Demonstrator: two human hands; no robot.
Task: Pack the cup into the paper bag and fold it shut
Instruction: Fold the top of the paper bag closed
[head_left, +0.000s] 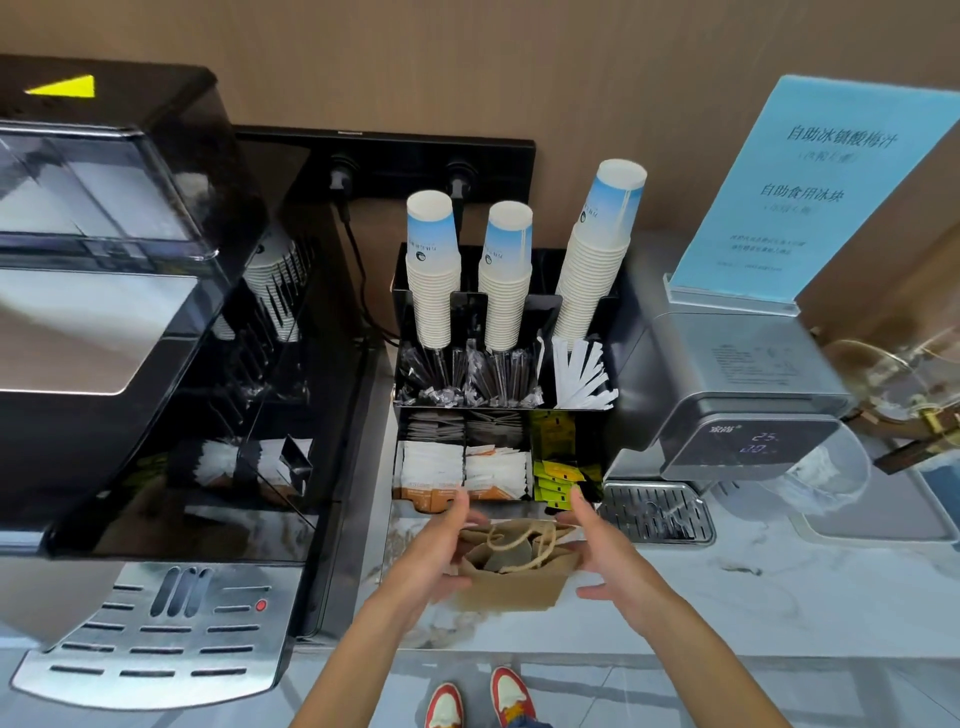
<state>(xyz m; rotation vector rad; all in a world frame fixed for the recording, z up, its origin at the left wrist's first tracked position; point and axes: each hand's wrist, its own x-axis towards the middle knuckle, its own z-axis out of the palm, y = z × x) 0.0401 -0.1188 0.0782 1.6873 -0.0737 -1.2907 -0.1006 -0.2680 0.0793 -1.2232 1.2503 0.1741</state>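
Note:
A small brown paper bag (511, 582) with twine handles stands on the marble counter (727, 597), its top open. Something grey shows inside it; I cannot tell whether it is a cup. My left hand (434, 553) cups the bag's left side. My right hand (602, 558) rests beside the bag's right edge with its fingers spread. Three stacks of white and blue paper cups (434, 270) stand upside down in the black organiser behind the bag.
The black organiser (498, 415) holds stirrers, straws and sachets. A large coffee machine (130, 364) fills the left. A grey water dispenser (737, 395) with a drip tray (654, 514) and a blue sign (810, 192) stand on the right.

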